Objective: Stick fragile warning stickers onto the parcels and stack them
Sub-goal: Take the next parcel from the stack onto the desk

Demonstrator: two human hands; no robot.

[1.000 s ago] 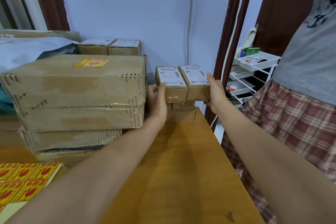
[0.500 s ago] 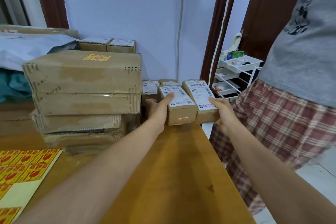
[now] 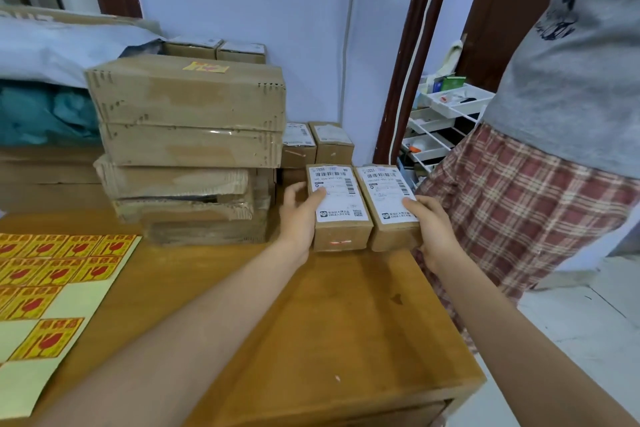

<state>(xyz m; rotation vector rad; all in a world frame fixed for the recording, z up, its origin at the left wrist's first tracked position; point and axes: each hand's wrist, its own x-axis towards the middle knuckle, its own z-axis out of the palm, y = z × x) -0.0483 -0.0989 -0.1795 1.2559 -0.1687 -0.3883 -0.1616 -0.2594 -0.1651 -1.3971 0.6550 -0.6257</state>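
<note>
Two small cardboard parcels with white shipping labels sit side by side near the table's right edge: the left parcel [image 3: 341, 204] and the right parcel [image 3: 388, 201]. My left hand [image 3: 299, 215] grips the left parcel's side, thumb on its label. My right hand [image 3: 431, 225] grips the right parcel's outer side, thumb on its label. A sheet of red-and-yellow fragile stickers [image 3: 52, 274] lies at the table's left. A stack of large cardboard boxes [image 3: 187, 146] stands behind, its top box bearing a fragile sticker [image 3: 206, 66].
Two more small parcels [image 3: 317, 144] stand against the wall behind the held pair, and another pair [image 3: 214, 50] behind the big stack. A person in a grey shirt and plaid skirt [image 3: 540, 163] stands close on the right. A white wire rack [image 3: 440, 121] is by the door. Wooden table [image 3: 329, 322].
Both hands have brought the two small parcels down from chest height and toward me, now low at the table's right edge. The view has tilted downward.
</note>
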